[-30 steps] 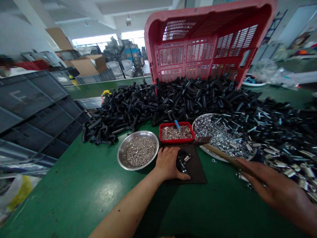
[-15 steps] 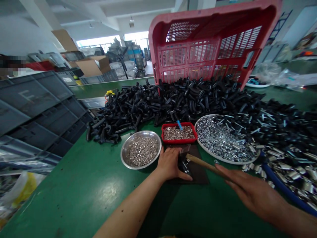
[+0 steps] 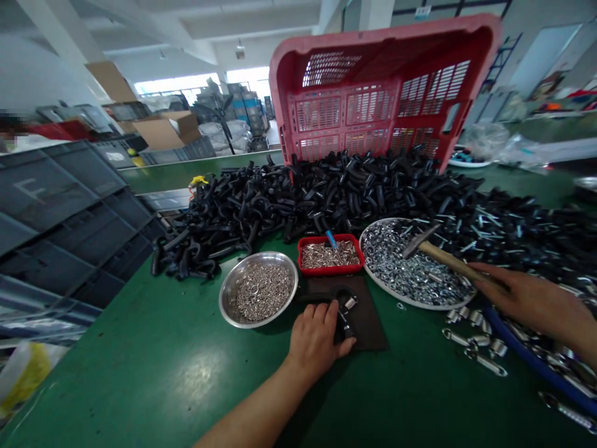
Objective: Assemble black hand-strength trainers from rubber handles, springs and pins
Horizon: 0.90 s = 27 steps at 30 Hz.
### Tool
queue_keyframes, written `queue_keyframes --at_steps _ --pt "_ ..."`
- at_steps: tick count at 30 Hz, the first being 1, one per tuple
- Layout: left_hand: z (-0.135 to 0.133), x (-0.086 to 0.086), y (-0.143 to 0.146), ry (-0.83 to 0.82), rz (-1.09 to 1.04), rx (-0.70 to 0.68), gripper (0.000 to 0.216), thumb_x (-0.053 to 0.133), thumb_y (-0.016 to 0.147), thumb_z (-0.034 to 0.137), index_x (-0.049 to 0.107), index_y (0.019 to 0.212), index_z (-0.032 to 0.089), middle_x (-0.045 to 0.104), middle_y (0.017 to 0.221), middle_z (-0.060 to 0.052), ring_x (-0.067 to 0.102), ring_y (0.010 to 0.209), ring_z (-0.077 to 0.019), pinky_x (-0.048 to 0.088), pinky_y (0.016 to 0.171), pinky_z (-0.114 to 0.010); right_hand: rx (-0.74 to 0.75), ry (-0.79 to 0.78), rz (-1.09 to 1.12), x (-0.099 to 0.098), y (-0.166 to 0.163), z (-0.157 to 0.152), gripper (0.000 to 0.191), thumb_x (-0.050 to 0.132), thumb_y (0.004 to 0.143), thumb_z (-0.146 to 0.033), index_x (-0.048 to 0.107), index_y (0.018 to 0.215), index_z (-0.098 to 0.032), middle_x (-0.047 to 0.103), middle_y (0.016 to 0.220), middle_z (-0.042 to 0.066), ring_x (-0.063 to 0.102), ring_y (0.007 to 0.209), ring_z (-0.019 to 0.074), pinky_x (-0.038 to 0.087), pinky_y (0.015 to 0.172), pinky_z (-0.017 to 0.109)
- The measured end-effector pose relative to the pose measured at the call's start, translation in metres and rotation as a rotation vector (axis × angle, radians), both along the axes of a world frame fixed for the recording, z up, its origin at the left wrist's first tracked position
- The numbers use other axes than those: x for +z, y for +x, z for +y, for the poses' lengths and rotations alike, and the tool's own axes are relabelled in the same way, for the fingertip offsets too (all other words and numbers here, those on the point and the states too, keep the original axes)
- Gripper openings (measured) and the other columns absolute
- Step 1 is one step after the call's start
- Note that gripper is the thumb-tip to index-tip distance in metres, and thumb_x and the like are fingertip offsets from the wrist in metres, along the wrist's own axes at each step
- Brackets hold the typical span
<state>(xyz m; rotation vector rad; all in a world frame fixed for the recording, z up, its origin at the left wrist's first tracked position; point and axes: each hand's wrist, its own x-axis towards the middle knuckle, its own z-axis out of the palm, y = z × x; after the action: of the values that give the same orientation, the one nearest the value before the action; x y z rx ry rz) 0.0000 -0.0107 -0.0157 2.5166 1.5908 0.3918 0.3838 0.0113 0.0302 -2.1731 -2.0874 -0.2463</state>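
Note:
My left hand (image 3: 317,336) presses down on a black handle part with a metal spring (image 3: 346,306), holding it on a dark brown mat (image 3: 368,317) on the green table (image 3: 163,373). My right hand (image 3: 536,305) grips the wooden handle of a small hammer (image 3: 436,249), raised above the large white plate of silver washers (image 3: 410,277). The hammer head points left and up. A round steel bowl of small rings (image 3: 259,289) sits left of the mat, and a red tray of metal springs (image 3: 330,254) lies just behind it.
A big heap of black curved handles (image 3: 326,193) covers the table's back, spilling from a tipped red crate (image 3: 377,93). Assembled metal pieces (image 3: 476,348) and a blue hose (image 3: 536,361) lie at right. Grey crates (image 3: 60,211) stack at left.
The hammer came down onto the part on the mat, then my right hand lifted it back up and to the right. My left hand slid slightly nearer, still on the part.

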Motion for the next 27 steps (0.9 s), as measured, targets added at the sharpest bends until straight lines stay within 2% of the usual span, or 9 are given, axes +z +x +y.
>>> queue_keyframes --at_steps 3,5,7,10,13,15,19,23,27 --pt "0.010 0.014 0.000 -0.043 -0.023 -0.018 0.066 0.055 0.068 0.056 0.052 0.118 0.014 0.059 0.103 -0.012 0.052 0.095 -0.0287 0.045 0.080 -0.040 0.272 0.177 -0.042 -0.001 -0.055 0.001 0.036 0.043 0.082 -0.030 0.059 0.111 -0.018 0.061 0.109 0.014 0.058 0.095 0.0314 0.045 0.080 0.052" --pt "0.019 0.032 -0.002 -0.107 -0.089 -0.018 0.059 0.053 0.070 0.056 0.056 0.114 0.017 0.061 0.100 -0.010 0.054 0.093 -0.0274 0.045 0.080 -0.039 0.581 0.152 0.133 -0.004 -0.107 0.002 0.040 0.045 0.083 -0.026 0.050 0.123 -0.018 0.054 0.122 0.011 0.048 0.113 0.0265 0.040 0.093 0.046" --pt "0.030 0.051 -0.005 -0.246 -0.235 -0.047 0.050 0.043 0.077 0.057 0.061 0.106 0.020 0.064 0.097 -0.007 0.058 0.087 -0.0237 0.045 0.077 -0.036 0.781 0.101 0.344 -0.007 -0.151 0.006 0.036 0.045 0.084 -0.022 0.051 0.120 -0.021 0.057 0.119 0.007 0.048 0.113 0.0198 0.040 0.094 0.039" --pt "0.049 0.065 -0.009 -0.632 -0.507 -0.048 0.062 0.023 0.082 0.062 0.065 0.091 0.018 0.067 0.085 -0.005 0.060 0.073 -0.0191 0.047 0.064 -0.030 0.765 0.034 0.607 -0.011 -0.181 0.019 0.025 0.048 0.084 -0.024 0.061 0.105 -0.021 0.065 0.102 0.005 0.057 0.098 0.0157 0.045 0.087 0.032" --pt "0.066 0.059 -0.010 -0.893 -0.560 0.026 0.076 0.010 0.079 0.068 0.065 0.082 0.015 0.067 0.076 -0.007 0.059 0.062 -0.0184 0.045 0.052 -0.029 0.667 -0.139 0.717 -0.017 -0.181 0.037 0.023 0.053 0.080 -0.029 0.065 0.098 -0.020 0.067 0.096 0.004 0.061 0.089 0.0156 0.047 0.080 0.030" --pt "0.071 0.051 -0.007 -0.772 -0.394 0.046 0.072 0.015 0.079 0.068 0.064 0.079 0.015 0.067 0.078 -0.008 0.060 0.066 -0.0193 0.046 0.057 -0.029 0.623 -0.214 0.755 -0.025 -0.179 0.047 0.023 0.054 0.079 -0.030 0.066 0.096 -0.019 0.068 0.093 0.003 0.062 0.086 0.0156 0.048 0.077 0.029" --pt "0.066 0.038 0.004 -0.260 0.054 0.165 0.044 0.045 0.078 0.054 0.063 0.089 0.015 0.063 0.092 -0.009 0.058 0.088 -0.0235 0.045 0.075 -0.032 0.576 -0.235 0.656 -0.037 -0.183 0.057 0.019 0.056 0.077 -0.030 0.068 0.089 -0.019 0.069 0.088 0.003 0.062 0.083 0.0170 0.047 0.075 0.029" --pt "0.054 0.021 0.010 -0.056 0.068 0.225 0.041 0.047 0.082 0.039 0.051 0.115 0.015 0.058 0.108 -0.011 0.053 0.100 -0.0224 0.041 0.086 -0.033 0.572 -0.180 0.424 -0.022 -0.192 0.070 0.018 0.055 0.077 -0.032 0.068 0.078 -0.020 0.069 0.082 0.003 0.061 0.080 0.0181 0.045 0.075 0.029" --pt "0.048 0.005 0.012 -0.022 0.021 0.247 0.043 0.041 0.086 0.033 0.044 0.124 0.014 0.054 0.118 -0.011 0.048 0.108 -0.0228 0.039 0.090 -0.034 0.361 -0.061 0.319 -0.001 -0.214 0.107 0.026 0.045 0.083 -0.030 0.063 0.097 -0.017 0.067 0.093 0.007 0.059 0.088 0.0182 0.041 0.079 0.028"
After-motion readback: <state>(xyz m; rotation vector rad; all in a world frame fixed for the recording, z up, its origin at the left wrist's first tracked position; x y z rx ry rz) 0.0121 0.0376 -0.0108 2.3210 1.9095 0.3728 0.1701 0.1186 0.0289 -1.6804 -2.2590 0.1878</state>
